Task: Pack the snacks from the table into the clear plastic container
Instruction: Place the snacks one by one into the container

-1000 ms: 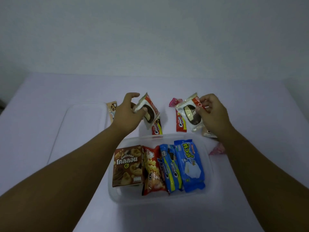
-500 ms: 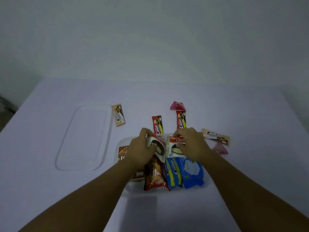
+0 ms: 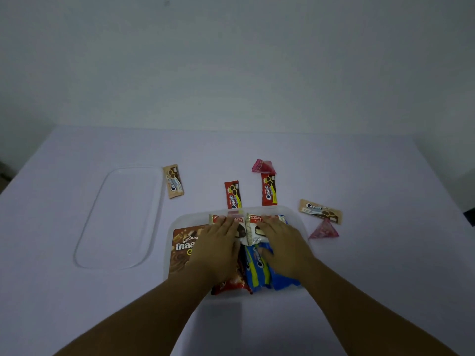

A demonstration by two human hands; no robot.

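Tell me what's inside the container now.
Container holds a brown box, red bag, blue packs and two pies on top; hands cover the rest.

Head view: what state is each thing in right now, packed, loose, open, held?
Clear plastic container: open, partly filled.
Lid: off, flat on table.
Two pie packets: in container, under the hands.
Left hand: fingers flat on left packet.
Right hand: fingers flat on right packet.
Brown box: packed.
Two red packets: loose on table.
Pink pouches: loose on table.
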